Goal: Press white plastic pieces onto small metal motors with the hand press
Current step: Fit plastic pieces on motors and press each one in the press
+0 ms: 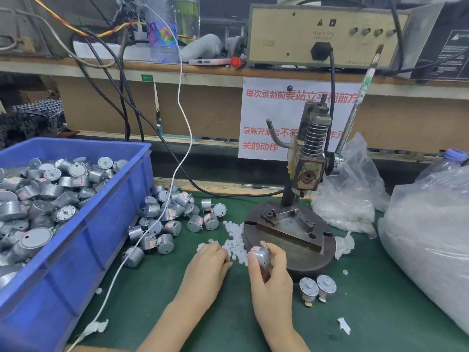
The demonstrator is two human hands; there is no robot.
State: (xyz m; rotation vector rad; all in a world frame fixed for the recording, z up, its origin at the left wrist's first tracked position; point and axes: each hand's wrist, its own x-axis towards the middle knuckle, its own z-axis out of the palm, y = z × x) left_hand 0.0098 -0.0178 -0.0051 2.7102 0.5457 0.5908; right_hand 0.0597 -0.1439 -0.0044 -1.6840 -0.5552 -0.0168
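Note:
My right hand [270, 273] grips a small metal motor [259, 254] just in front of the hand press's round base [304, 260]. My left hand [209, 260] rests with curled fingers on the edge of a pile of small white plastic pieces [234, 241]; what its fingertips hold is hidden. The hand press [308, 158] stands upright with its spring and lever [355, 107] raised. Nothing sits on its fixture plate [289, 226]. Two motors [317, 288] stand on the green mat to the right of my right hand.
A blue bin [76, 224] full of motors fills the left side, with several loose motors [167, 219] beside it. A white cable [162, 214] crosses the mat. Large plastic bags [431, 237] of white pieces lie at the right. A shelf with equipment runs behind.

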